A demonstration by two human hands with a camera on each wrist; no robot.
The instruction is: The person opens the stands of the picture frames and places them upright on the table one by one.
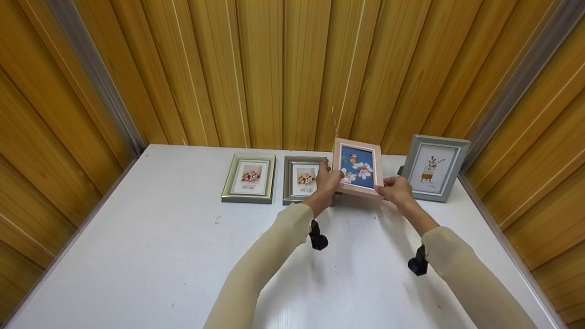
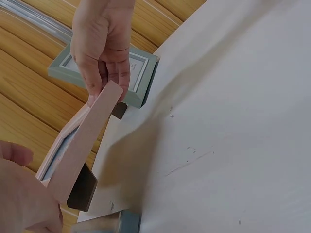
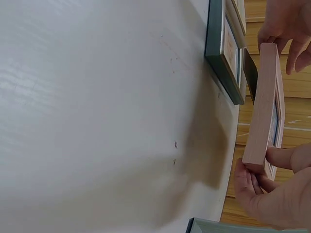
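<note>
Both hands hold a pink picture frame [image 1: 358,192] with a blue flower picture, tilted back and raised over the white table. My left hand [image 1: 325,185] grips its left side, thumb at the front. At the lower right corner my right hand [image 1: 396,191] pinches the frame between thumb and fingers. A dark stand flap [image 2: 82,189] sticks out from the frame's back in the left wrist view. Close behind my left hand stands a dark silver picture frame [image 1: 299,183], partly covered by that hand. A grey-green picture frame [image 1: 434,169] with a plant picture stands just right of my right hand.
A gold-edged picture frame [image 1: 249,178] stands to the left of the dark silver one. The white table [image 1: 160,242] ends at a wood-patterned wall [image 1: 260,77] behind the frames. Similar panels rise on both sides.
</note>
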